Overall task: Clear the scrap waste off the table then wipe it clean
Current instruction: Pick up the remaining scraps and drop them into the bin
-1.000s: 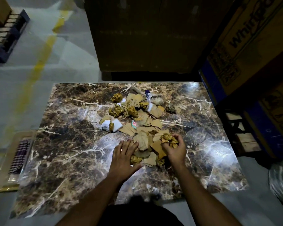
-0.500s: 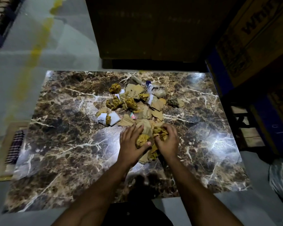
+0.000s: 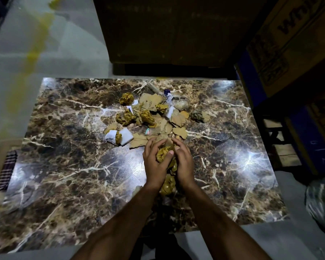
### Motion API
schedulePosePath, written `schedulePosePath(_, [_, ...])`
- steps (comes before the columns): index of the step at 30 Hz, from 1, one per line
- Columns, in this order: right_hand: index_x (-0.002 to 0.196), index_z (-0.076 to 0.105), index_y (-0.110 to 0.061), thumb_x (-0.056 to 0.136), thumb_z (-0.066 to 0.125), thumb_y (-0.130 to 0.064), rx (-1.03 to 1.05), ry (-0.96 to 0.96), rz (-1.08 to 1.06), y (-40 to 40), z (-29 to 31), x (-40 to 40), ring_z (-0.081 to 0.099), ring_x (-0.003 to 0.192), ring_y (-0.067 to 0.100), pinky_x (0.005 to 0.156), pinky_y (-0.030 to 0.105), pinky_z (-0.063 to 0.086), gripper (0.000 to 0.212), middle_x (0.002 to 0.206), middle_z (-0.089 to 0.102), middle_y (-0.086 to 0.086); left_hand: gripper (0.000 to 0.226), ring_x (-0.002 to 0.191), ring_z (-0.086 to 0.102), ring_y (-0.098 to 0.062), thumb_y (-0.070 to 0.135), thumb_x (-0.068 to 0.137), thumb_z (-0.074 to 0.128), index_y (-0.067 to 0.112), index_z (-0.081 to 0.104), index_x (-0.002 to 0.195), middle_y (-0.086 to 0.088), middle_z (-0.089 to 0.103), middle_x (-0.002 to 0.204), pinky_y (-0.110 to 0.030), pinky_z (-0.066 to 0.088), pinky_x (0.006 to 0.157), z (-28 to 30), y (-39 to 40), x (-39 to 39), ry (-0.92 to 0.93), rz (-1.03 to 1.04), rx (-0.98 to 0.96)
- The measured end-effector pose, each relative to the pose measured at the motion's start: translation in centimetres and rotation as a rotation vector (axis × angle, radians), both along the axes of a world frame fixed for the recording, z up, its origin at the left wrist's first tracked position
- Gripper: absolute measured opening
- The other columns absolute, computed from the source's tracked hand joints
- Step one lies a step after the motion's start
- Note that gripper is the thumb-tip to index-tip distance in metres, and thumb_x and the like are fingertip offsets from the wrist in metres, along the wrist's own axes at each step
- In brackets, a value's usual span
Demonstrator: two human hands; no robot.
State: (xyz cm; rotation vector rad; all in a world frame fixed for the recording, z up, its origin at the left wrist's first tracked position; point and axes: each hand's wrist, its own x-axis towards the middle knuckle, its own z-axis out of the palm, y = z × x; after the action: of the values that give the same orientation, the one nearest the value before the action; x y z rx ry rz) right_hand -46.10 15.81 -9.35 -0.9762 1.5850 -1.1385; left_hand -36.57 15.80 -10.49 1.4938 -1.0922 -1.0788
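Note:
A heap of scrap waste point(image 3: 154, 117) lies in the middle of the dark marble table point(image 3: 68, 166): torn brown cardboard, crumpled yellow-brown paper balls and a few white pieces. My left hand point(image 3: 155, 166) and my right hand point(image 3: 183, 164) are cupped together at the heap's near edge. Between them they hold a bunch of crumpled yellow-brown scraps point(image 3: 164, 153), and more scraps hang below the wrists point(image 3: 167, 184). The left thumb presses on the top ball.
Large cardboard cartons point(image 3: 289, 40) stand at the right and a dark box point(image 3: 167, 29) behind the table. A checked cloth point(image 3: 7, 167) lies on a low tray at the left. A shiny bag point(image 3: 321, 201) sits at the right on the floor.
Both hands have closed together around a bunch of scraps and drawn it toward me, away from the heap. The head view has shifted closer and lower.

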Motion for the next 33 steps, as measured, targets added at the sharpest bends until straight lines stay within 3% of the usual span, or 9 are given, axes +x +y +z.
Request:
schedulePosePath(5, [0.123,0.069,-0.031,0.097,0.059,-0.028,-0.016,-0.083,-0.071,-0.9,1.7,-0.4,0.062,0.115,0.002,0.093,0.030,0.051,0.028,0.129,0.065,-0.008,0.022,0.137,0.041,0.000,0.048,0.072,0.071,0.045,0.073,0.093,0.045,0.040,0.135,-0.046,0.044,0.110,1.8,-1.0,-0.9,0.077,0.046,0.031])
schedulePosePath(10, [0.137,0.058,-0.034,0.089,0.061,-0.041,-0.072,-0.079,-0.084,-2.3,4.7,0.1,0.060,0.120,-0.001,0.096,0.027,0.052,0.049,0.134,0.060,-0.022,0.021,0.114,0.056,0.005,0.039,0.076,0.070,0.034,0.070,0.096,0.009,0.059,0.123,-0.030,0.049,0.096,5.8,-2.0,-1.0,0.062,0.058,-0.103])
schedulePosePath(13, [0.151,0.041,-0.035,0.087,0.059,-0.046,-0.117,-0.092,-0.098,-2.8,6.9,0.8,0.050,0.118,-0.015,0.090,0.015,0.046,0.068,0.136,0.044,-0.034,0.028,0.112,0.060,-0.007,0.041,0.079,0.065,0.029,0.070,0.105,0.005,0.063,0.115,-0.038,0.051,0.097,7.4,-2.5,-0.7,0.049,0.027,-0.175])
schedulePosePath(16, [0.155,0.032,-0.034,0.094,0.062,-0.044,-0.118,-0.150,-0.134,-2.9,8.9,1.4,0.053,0.107,-0.014,0.083,0.016,0.047,0.069,0.136,0.044,-0.025,0.028,0.111,0.062,-0.010,0.040,0.079,0.065,0.033,0.069,0.106,0.005,0.065,0.114,-0.036,0.053,0.095,9.1,-2.7,-0.5,0.059,0.019,-0.233])
schedulePosePath(19, [0.140,0.052,-0.025,0.101,0.061,-0.026,-0.173,-0.293,-0.157,-3.2,11.2,1.9,0.065,0.096,-0.009,0.074,0.013,0.051,0.040,0.126,0.060,-0.012,0.025,0.107,0.064,-0.013,0.036,0.080,0.066,0.032,0.068,0.105,0.000,0.067,0.111,-0.029,0.052,0.091,12.0,-2.7,-0.4,0.096,0.024,-0.357])
schedulePosePath(23, [0.127,0.062,-0.017,0.083,0.068,-0.040,-0.284,-0.380,-0.067,-3.4,14.3,2.5,0.072,0.098,0.011,0.075,0.022,0.055,0.050,0.112,0.073,0.002,0.043,0.114,0.062,-0.015,0.033,0.083,0.065,0.021,0.059,0.123,-0.002,0.064,0.120,-0.025,0.050,0.096,14.7,-3.2,0.2,0.196,0.031,-0.457])
schedulePosePath(26, [0.122,0.063,-0.016,0.077,0.072,-0.045,-0.364,-0.321,0.027,-3.5,16.0,2.7,0.071,0.102,0.011,0.080,0.028,0.057,0.054,0.109,0.075,-0.008,0.049,0.120,0.058,-0.014,0.040,0.088,0.060,0.020,0.055,0.133,0.000,0.058,0.127,-0.027,0.049,0.101,16.3,-3.5,0.7,0.210,0.014,-0.470])
schedulePosePath(29, [0.118,0.066,-0.019,0.075,0.077,-0.046,-0.419,-0.189,0.121,-4.0,16.8,3.0,0.067,0.110,0.025,0.095,0.049,0.056,0.053,0.115,0.071,0.003,0.045,0.125,0.055,-0.015,0.053,0.094,0.049,0.026,0.059,0.129,-0.007,0.054,0.132,-0.039,0.047,0.107,16.6,-3.4,1.0,0.229,0.010,-0.444])
schedulePosePath(33, [0.117,0.065,-0.016,0.071,0.080,-0.044,-0.481,-0.141,0.159,-4.2,17.6,3.6,0.069,0.106,0.022,0.093,0.043,0.057,0.056,0.111,0.070,-0.001,0.057,0.135,0.049,-0.030,0.059,0.099,0.043,0.021,0.051,0.139,-0.013,0.052,0.142,-0.059,0.039,0.112,16.2,-3.1,1.2,0.358,-0.010,-0.411])
